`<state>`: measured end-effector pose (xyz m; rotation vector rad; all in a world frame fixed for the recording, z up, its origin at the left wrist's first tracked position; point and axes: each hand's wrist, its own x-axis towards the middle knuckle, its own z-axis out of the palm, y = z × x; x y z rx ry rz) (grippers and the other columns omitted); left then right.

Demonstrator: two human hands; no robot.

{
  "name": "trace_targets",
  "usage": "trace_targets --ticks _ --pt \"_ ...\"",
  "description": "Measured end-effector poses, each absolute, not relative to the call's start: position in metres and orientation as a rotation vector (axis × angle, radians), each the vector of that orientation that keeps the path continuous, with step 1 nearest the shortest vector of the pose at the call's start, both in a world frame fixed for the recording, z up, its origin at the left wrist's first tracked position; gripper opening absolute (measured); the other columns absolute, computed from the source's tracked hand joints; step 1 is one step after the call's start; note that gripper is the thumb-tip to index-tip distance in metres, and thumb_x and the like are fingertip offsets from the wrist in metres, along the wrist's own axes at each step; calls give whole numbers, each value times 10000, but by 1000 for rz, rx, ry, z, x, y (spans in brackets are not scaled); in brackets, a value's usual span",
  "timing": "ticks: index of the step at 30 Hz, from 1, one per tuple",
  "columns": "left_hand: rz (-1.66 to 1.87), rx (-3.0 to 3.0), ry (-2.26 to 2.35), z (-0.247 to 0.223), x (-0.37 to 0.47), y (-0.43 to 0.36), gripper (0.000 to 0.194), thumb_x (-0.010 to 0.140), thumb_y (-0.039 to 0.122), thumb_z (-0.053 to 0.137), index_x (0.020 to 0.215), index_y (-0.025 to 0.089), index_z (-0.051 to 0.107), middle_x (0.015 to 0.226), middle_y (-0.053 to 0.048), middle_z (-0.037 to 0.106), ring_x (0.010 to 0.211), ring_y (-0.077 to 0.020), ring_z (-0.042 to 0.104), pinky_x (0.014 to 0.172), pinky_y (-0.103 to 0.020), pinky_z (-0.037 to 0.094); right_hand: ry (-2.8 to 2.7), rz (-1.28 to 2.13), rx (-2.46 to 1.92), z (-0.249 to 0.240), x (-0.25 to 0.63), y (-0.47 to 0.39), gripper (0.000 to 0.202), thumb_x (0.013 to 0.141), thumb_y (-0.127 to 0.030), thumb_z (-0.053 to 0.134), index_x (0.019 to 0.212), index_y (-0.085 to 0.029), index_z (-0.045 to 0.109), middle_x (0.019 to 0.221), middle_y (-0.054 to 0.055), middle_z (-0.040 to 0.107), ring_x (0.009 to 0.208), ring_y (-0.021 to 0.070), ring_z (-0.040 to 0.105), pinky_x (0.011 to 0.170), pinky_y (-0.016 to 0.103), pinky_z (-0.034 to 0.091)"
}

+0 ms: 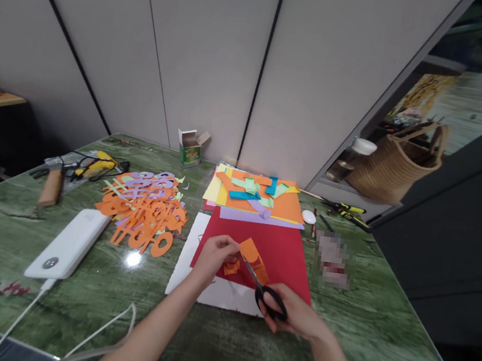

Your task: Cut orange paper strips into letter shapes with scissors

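Observation:
My left hand (217,255) pinches the left edge of a piece of orange paper (250,251) above a red sheet (279,244). Black-handled scissors (270,303) are in my right hand (293,311), their blades at the orange paper, pointing up and left. Another orange strip lies just right of the blades, and a small orange scrap (231,268) is below my left fingertips. Under the red sheet is a white sheet (230,297). Behind it, coloured paper strips (247,185) rest on stacked coloured sheets (283,211).
A pile of orange and purple cutouts (145,207) lies on the left, beside a white power bank (68,244) with a cable. Behind stands a small green box (190,151). On the right are a white oval object (308,217) and yellow-black tools (346,212).

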<state>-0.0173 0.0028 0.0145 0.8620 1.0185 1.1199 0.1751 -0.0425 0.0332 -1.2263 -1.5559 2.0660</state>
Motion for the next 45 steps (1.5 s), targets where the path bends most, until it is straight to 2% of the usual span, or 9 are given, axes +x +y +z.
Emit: trace_targets --ticks 32,39,45 --pt "1143 838 1013 15 -16 2 165 616 296 608 627 134 575 648 -33 603 617 -139 582 581 -237 450 -1535 2029 -1289 29 176 -45 428 756 -560 413 654 -147 464 391 -61 427 311 37 251 312 163 143" --pt "1157 950 1063 12 -17 3 140 638 280 586 626 145 554 619 -30 606 596 -134 576 551 -219 424 -1525 2007 -1340 30 173 -44 408 754 -544 428 641 -153 462 380 -62 413 330 46 284 325 154 151" --pt "1157 946 1051 12 -17 4 149 642 293 587 627 149 554 569 -20 595 545 -122 559 514 -209 403 -1603 1936 -1361 29 172 -44 353 771 -458 443 600 -150 460 386 -59 410 353 49 299 347 160 172"
